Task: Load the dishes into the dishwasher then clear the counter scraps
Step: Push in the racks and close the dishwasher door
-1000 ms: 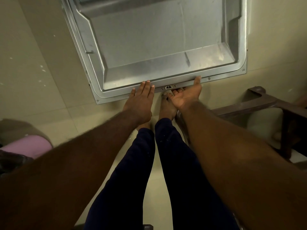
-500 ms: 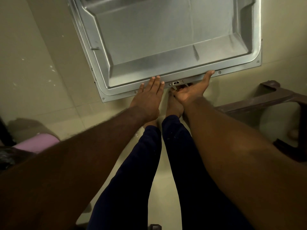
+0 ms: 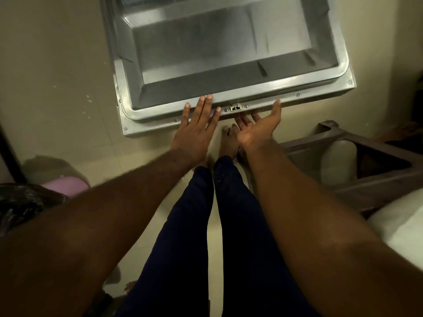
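Note:
The steel dishwasher door (image 3: pixel 229 53) lies folded down in front of me, its inner panel facing up and its latch at the near edge. My left hand (image 3: pixel 196 131) rests palm down, with straight fingers on top of the near rim, left of the latch. My right hand (image 3: pixel 258 126) is turned palm up, its fingers reaching under the same edge right of the latch and its thumb against the rim. No dishes show in this view.
Cream floor tiles (image 3: pixel 57 88) surround the door. A brown wooden stool frame (image 3: pixel 348 154) stands at the right with something white (image 3: pixel 402 229) beside it. A pink roll (image 3: pixel 66 186) and a black plastic bag (image 3: pixel 25 202) lie at the left. My legs and bare feet stand just below the door edge.
Both hands have stayed on the near edge of the door. The door has shifted right and lower in view, and the left fingers now reach further onto the rim.

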